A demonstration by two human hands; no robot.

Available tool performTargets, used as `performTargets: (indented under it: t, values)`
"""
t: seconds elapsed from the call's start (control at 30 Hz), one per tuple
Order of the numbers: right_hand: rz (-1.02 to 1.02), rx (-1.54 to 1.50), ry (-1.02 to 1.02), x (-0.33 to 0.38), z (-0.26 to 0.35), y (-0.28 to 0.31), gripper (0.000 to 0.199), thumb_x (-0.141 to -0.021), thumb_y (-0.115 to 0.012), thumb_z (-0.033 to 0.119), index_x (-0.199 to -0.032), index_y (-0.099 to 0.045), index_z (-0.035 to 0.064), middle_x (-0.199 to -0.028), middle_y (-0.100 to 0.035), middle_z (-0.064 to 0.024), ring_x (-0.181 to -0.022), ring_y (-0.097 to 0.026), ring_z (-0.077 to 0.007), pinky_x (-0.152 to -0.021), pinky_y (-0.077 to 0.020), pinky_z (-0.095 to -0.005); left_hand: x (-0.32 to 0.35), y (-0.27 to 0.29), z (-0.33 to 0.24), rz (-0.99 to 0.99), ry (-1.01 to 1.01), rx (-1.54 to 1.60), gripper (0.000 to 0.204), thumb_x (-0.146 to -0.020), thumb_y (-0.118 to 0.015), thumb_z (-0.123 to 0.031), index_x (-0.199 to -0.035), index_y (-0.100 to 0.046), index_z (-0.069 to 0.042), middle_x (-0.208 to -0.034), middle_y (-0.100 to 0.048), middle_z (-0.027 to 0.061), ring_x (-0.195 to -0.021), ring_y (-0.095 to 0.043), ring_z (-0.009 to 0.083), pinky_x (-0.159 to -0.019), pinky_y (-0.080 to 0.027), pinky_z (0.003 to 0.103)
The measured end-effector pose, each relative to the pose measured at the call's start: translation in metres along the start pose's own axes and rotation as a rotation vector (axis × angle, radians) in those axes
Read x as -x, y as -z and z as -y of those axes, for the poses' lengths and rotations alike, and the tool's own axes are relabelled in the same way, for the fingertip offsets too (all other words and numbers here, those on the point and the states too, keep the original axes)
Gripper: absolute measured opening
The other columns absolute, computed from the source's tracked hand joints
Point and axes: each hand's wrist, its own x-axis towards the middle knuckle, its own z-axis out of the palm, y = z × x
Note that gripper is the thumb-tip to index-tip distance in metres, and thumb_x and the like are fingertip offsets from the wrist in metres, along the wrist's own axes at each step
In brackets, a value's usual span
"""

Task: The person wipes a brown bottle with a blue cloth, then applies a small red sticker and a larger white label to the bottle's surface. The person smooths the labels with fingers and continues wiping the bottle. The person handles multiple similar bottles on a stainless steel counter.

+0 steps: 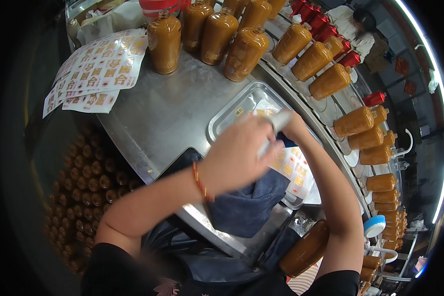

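Note:
My left hand (239, 155), with a red bracelet at the wrist, is blurred over the steel table (167, 113) and closed on a pale grey-white strip (279, 121). My right hand (297, 129) meets it from the right, mostly hidden behind the left; its grip is unclear. Below the hands lie a dark blue cloth (249, 204) and a shallow metal tray (232, 111) holding yellow-and-white labels (293, 170). A brown bottle (306, 249) lies tilted under my right elbow.
Several brown bottles (217, 34) stand at the table's far edge, with label sheets (101, 66) at the far left. More bottles (355, 121) and red caps (320, 19) line a curved conveyor on the right. A crate of bottles (89, 180) sits lower left. Another person (355, 24) works far right.

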Motion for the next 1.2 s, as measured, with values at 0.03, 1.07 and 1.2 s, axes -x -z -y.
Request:
performTargets:
  t: [0.03,1.07,1.2]
  values:
    - [-0.003,0.001,0.009,0.001,0.0,-0.001,0.034,-0.068,-0.088,0.03,-0.085,-0.073,0.0044,-0.08,-0.074,-0.0102,-0.073,-0.07,-0.0232,-0.068,-0.0543,-0.0359,-0.017,0.004,0.015,0.118,0.106,-0.027,0.025,-0.095,-0.064,-0.027,-0.088,-0.062,-0.003,-0.08,-0.062,0.013,-0.093,-0.061,0.0339,-0.082,-0.05,0.045]
    - [-0.035,-0.107,0.164,-0.048,-0.014,-0.023,0.023,-0.069,-0.08,0.016,-0.089,-0.073,0.006,-0.086,-0.074,-0.0083,-0.078,-0.07,-0.0232,-0.071,-0.0541,-0.0356,-0.066,-0.063,0.171,0.333,-0.162,-0.519,0.04,-0.087,-0.074,-0.03,-0.112,-0.063,0.0,-0.118,-0.068,0.0168,-0.132,-0.047,0.035,-0.11,-0.04,0.042]
    - [-0.118,-0.027,0.2,-0.052,-0.011,-0.024,0.028,-0.065,-0.084,0.018,-0.086,-0.07,0.0059,-0.084,-0.073,-0.011,-0.079,-0.07,-0.025,-0.071,-0.0541,-0.0375,-0.071,-0.049,0.162,0.348,-0.121,-0.543,0.043,-0.086,-0.076,-0.032,-0.11,-0.063,0.001,-0.118,-0.066,0.0183,-0.131,-0.047,0.0356,-0.109,-0.041,0.042]
